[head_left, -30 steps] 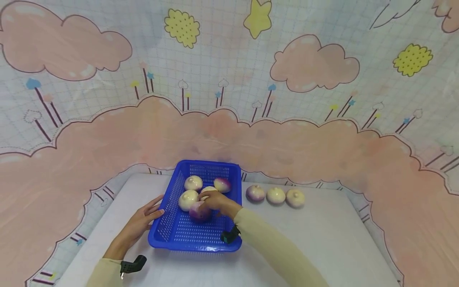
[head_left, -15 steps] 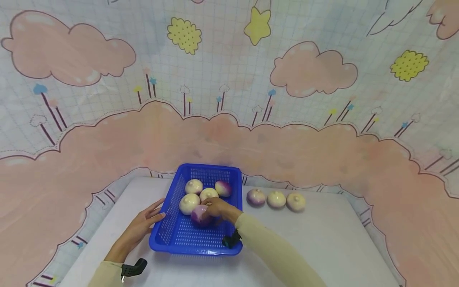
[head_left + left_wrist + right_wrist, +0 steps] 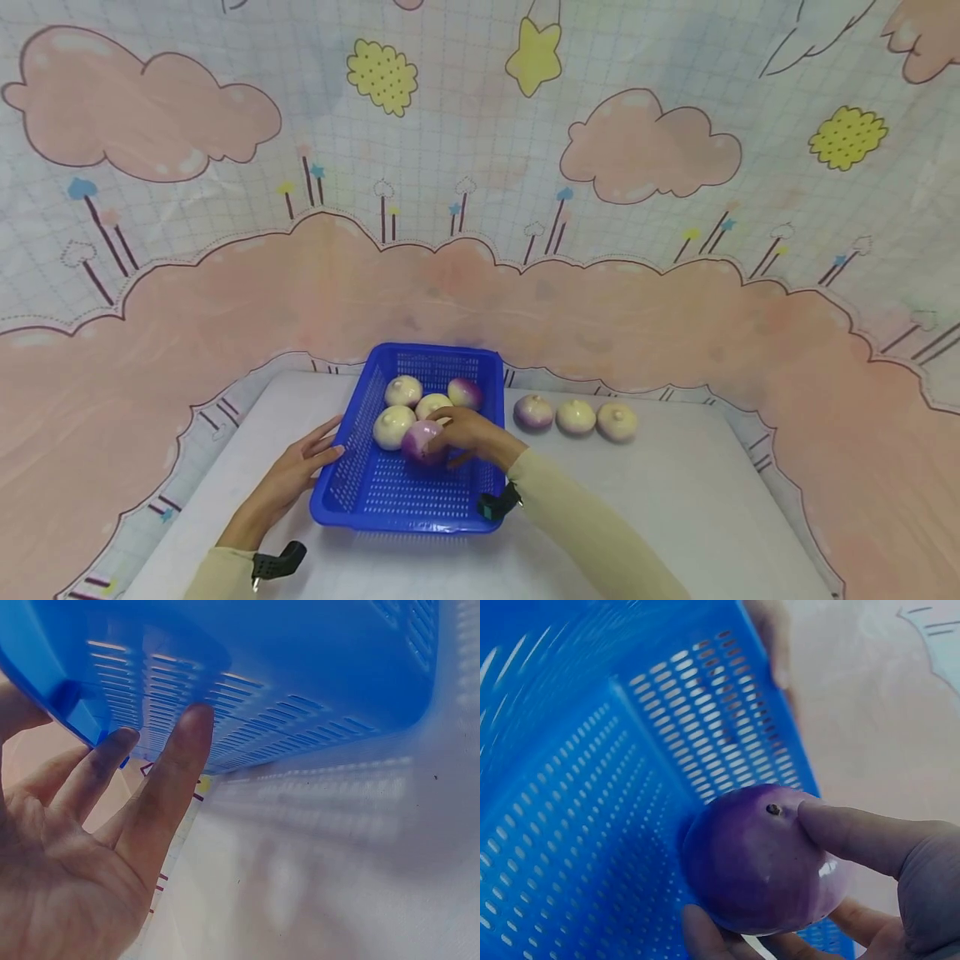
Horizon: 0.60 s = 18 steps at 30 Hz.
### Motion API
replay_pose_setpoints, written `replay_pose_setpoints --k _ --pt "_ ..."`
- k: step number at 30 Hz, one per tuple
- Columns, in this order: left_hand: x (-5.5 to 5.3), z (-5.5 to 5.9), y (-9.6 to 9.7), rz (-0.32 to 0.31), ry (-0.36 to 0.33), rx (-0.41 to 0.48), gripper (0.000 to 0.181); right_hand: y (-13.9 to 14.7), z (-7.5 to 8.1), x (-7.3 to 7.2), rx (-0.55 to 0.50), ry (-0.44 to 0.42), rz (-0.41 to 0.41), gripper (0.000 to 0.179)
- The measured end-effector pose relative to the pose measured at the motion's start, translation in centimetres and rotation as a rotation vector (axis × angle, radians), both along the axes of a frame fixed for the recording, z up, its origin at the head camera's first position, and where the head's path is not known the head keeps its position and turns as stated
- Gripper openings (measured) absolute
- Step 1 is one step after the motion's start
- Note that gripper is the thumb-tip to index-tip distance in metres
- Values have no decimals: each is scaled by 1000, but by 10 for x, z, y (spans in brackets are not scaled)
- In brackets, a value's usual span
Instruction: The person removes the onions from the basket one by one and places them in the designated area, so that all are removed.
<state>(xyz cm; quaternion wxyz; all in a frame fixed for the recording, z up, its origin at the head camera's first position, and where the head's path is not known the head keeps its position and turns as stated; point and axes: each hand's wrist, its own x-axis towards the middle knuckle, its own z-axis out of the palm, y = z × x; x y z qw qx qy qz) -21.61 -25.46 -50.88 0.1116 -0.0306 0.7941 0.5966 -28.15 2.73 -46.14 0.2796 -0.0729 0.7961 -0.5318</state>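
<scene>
In the head view a purple-and-white turnip [image 3: 423, 442] is gripped by my right hand [image 3: 468, 435] inside the blue plastic basket [image 3: 408, 527]. The right wrist view shows my thumb on top of the purple turnip [image 3: 761, 862], near a small dark spot, and fingers curled beneath it. My left hand [image 3: 296, 464] is at the basket's left side, thumb at the rim. In the left wrist view its fingers [image 3: 169, 780] are fairly straight, tips against the slotted outer wall. Several other turnips, such as a pale one [image 3: 393, 427] and a purple-tipped one [image 3: 465, 392], sit farther back in the basket.
Right of the basket, three turnips stand in a row: a purplish one [image 3: 534, 412], a pale one [image 3: 576, 417] and another pale one [image 3: 617, 422]. All rest on a white table [image 3: 675, 492]. A patterned cloth [image 3: 600, 308] hangs behind it.
My right hand has shifted slightly right with the purple turnip, turning it so more of its lighter side shows. My left hand stays at the basket's side.
</scene>
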Motion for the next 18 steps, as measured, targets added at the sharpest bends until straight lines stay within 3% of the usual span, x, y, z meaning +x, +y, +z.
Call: replay_pose_setpoints --k 18 --pt "2 1 -1 3 -17 12 74 28 26 16 -263 -27 24 49"
